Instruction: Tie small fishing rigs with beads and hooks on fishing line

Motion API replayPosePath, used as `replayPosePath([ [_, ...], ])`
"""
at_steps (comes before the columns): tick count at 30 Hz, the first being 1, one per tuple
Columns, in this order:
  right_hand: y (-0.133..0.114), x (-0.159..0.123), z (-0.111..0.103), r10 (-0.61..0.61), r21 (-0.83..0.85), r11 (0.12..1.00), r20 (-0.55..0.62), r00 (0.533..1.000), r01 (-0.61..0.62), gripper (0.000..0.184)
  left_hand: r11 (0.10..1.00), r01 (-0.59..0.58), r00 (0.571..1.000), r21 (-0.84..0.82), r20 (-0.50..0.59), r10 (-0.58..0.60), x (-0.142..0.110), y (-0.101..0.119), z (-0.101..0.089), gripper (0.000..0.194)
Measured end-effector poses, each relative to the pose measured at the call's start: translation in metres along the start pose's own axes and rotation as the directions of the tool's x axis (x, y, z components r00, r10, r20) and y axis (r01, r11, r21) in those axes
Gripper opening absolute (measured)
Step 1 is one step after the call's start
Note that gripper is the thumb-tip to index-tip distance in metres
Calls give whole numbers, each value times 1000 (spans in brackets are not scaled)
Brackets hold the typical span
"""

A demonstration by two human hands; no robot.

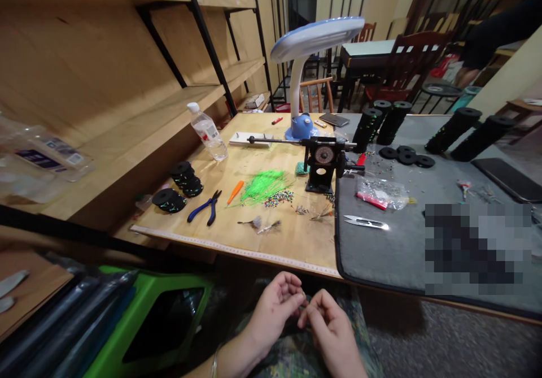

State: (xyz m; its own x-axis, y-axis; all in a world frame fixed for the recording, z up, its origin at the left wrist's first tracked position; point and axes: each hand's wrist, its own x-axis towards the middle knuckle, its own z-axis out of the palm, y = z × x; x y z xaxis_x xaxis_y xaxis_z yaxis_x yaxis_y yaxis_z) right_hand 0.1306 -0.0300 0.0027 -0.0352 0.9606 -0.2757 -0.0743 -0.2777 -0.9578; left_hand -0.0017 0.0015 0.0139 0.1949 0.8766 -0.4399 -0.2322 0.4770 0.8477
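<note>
Both hands are close together above my lap, just in front of the table's near edge. My left hand [277, 307] is closed, its thumb pressed toward curled fingers. Beside it, my right hand [328, 324] has thumb and forefinger pinched together. Whatever sits between the fingertips is too small or hidden to make out. Ahead on the wood lie bright green strands [265, 186], a pile of small coloured beads [279, 199], an orange-handled tool [235, 192] and blue-handled pliers [205, 209]. A black winding device [322, 163] with a dial and long rod stands behind them.
Thread snips [366, 222] and a plastic bag [383, 193] lie on the grey mat [398, 253]. Black foam rolls [453, 131] stand at the back right. A blue-white lamp [315, 36] overhangs the table. A bottle [207, 132] stands left, near wooden shelves [169, 107].
</note>
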Motion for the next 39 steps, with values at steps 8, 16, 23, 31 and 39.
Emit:
replayPosePath([
  [8, 5, 0, -1, -32, -36, 999, 26, 999, 33, 31, 1000, -11, 1000, 20, 4, 11, 0, -3, -1, 33],
  [16, 4, 1, 1, -21, -24, 999, 24, 999, 22, 30, 998, -37, 999, 53, -8, 38, -1, -3, -1, 31],
  [23, 2, 1, 2, -7, -25, 1000, 20, 1000, 8, 30, 997, -50, 999, 60, -7, 51, -1, -3, -2, 30],
  [31, 6, 1, 2, -18, -11, 1000, 26, 999, 18, 33, 933, -209, 977, 292, 27, 210, -4, -4, -3, 17],
  [39, 14, 6, -2, -41, -116, 992, 19, 999, 43, 35, 631, -436, 885, 641, 179, 430, -12, -8, -13, 30],
])
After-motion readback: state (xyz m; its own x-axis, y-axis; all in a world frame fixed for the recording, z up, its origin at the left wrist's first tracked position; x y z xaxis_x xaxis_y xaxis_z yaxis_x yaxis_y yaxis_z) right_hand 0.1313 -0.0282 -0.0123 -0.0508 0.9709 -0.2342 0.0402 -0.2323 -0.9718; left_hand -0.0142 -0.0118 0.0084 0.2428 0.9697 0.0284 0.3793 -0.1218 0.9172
